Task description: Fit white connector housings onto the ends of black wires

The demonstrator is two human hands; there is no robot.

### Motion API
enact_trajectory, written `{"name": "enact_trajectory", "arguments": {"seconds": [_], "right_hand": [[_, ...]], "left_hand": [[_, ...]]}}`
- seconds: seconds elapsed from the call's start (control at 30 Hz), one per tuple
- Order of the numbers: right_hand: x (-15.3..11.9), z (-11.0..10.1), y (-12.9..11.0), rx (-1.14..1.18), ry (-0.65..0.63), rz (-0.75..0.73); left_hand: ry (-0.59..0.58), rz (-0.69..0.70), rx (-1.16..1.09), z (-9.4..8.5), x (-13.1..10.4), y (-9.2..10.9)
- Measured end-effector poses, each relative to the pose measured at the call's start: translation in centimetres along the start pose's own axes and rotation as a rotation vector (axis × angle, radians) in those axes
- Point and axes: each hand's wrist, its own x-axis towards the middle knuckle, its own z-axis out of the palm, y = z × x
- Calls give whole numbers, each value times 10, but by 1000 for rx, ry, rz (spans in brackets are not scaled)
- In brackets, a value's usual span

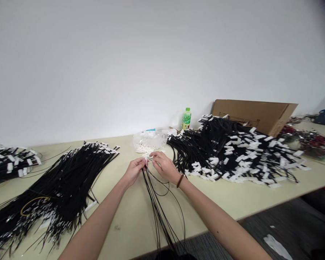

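In the middle of the head view, several thin black wires (pixel 156 206) run from between my hands down over the table's front edge. My left hand (pixel 134 169) is closed in a pinch around their upper ends, where a small white connector (pixel 146 155) shows. Close beside it, my right hand (pixel 164 165) has its fingers bent and drawn together at the wire ends. One wire seems to lie at its fingertips, though the exact grip is too small to make out. A looser wire loops below my right hand.
Behind my hands lies a clear plastic bag (pixel 147 141) of white pieces, near a green-capped bottle (pixel 186 119). Black wire bundles (pixel 70 177) spread at left. A large heap of white-ended black cables (pixel 233 151) lies right, before a cardboard box (pixel 249 113).
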Motion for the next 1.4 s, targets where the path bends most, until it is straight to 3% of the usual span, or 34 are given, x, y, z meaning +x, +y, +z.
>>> {"name": "enact_trajectory", "arguments": {"seconds": [0.7,1.4], "right_hand": [[0,-2,-2,-4,-20,4],[0,-1,-4,-34,66,-5]], "left_hand": [[9,-2,25,-2,2,-5],[28,-12,25,-2,1,-4]]}}
